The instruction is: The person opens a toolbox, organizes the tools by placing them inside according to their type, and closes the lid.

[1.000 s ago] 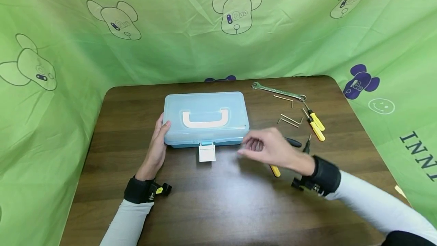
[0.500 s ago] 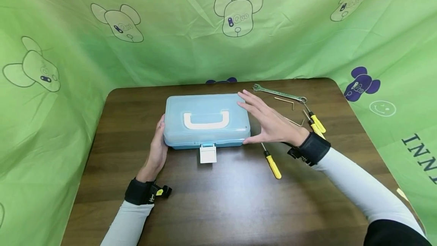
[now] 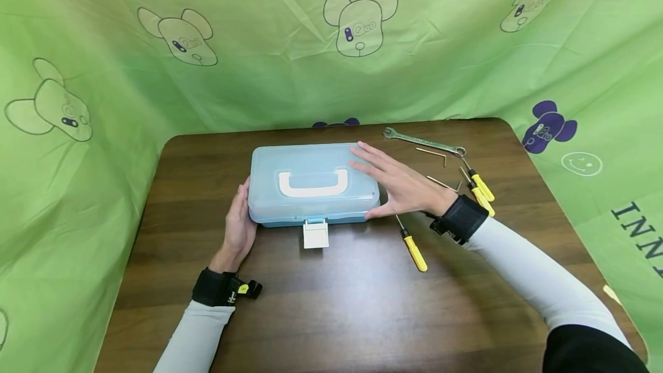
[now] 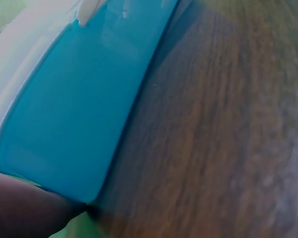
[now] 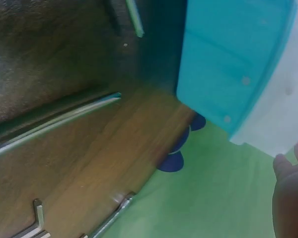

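Observation:
A light blue plastic toolbox [image 3: 313, 160] with a white handle [image 3: 313, 190] sits on the table with its lid down. At its front the white latch [image 3: 315, 235] hangs loose. My left hand [image 3: 240, 226] rests along the box's left end, and in the left wrist view a digit [image 4: 30, 208] touches the bottom corner. My right hand [image 3: 404, 186] is spread at the right end, its fingers over the lid's corner and the thumb at the front edge. In the right wrist view fingertips [image 5: 288, 161] are near the lid's edge.
Right of the box lie a combination wrench [image 3: 425, 141], hex keys [image 3: 431, 152] and two yellow-handled screwdrivers [image 3: 481, 185]. Another yellow screwdriver [image 3: 416, 254] lies nearer the front. A green printed cloth [image 3: 259, 85] hangs behind the wooden table [image 3: 321, 315].
My right hand was curled by the box's front right corner, then spread and rose to its right end. It has since shifted slightly left over the lid. My left hand stays at the left end.

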Available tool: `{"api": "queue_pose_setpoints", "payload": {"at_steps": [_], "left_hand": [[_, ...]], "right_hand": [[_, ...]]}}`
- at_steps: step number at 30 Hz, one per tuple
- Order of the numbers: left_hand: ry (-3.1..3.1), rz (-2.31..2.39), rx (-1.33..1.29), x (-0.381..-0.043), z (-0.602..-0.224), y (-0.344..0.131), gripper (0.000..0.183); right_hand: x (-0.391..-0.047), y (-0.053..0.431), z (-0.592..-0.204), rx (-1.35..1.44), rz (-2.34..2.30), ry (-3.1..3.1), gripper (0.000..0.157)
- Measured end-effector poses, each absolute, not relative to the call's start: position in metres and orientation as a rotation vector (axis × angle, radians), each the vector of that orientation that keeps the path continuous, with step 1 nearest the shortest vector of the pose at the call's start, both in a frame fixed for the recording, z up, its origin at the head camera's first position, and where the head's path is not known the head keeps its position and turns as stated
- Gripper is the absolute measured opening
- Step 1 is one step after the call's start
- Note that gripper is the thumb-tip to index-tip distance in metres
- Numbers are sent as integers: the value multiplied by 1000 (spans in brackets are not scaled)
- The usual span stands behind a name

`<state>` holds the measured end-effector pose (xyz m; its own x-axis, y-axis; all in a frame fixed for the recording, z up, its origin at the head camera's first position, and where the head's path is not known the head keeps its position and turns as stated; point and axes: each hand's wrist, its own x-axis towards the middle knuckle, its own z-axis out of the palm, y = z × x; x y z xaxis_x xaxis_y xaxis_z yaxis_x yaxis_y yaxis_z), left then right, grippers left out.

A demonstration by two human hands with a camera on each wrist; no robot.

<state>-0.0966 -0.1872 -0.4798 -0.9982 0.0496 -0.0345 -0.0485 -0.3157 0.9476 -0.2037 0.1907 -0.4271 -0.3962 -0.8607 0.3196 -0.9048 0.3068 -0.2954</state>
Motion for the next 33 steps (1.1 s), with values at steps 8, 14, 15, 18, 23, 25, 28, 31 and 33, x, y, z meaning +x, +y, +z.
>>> {"api": "queue_pose_setpoints", "payload": {"at_steps": [8,14,15,18,23,25,28,31,33], "left_hand": [[1827,2528,54,-97,-484,-183,69],[1828,2531,74,-96,-486,-183,69],[1824,2531,71,-96,-486,-183,69],[1814,2537,60,-95,-486,-183,70],[1811,2557,82,-95,-486,-182,65],[1823,2556,92,-95,-487,-182,65],[1843,2540,81,-95,-487,-182,66],[1845,2534,64,-95,-488,-182,65],[1835,2532,45,-94,-489,-181,64]], "right_hand": [[-205,190,-433,1661,661,-2440,115],[-206,189,-432,1672,643,-2371,111],[-207,189,-431,1673,642,-2363,110],[-208,189,-427,1680,653,-2333,105],[-213,188,-420,1698,739,-2292,95],[-216,188,-417,1692,774,-2312,92],[-221,188,-409,1668,826,-2367,89],[-225,188,-402,1631,874,-2433,87],[-229,188,-398,1616,913,-2468,84]]}}
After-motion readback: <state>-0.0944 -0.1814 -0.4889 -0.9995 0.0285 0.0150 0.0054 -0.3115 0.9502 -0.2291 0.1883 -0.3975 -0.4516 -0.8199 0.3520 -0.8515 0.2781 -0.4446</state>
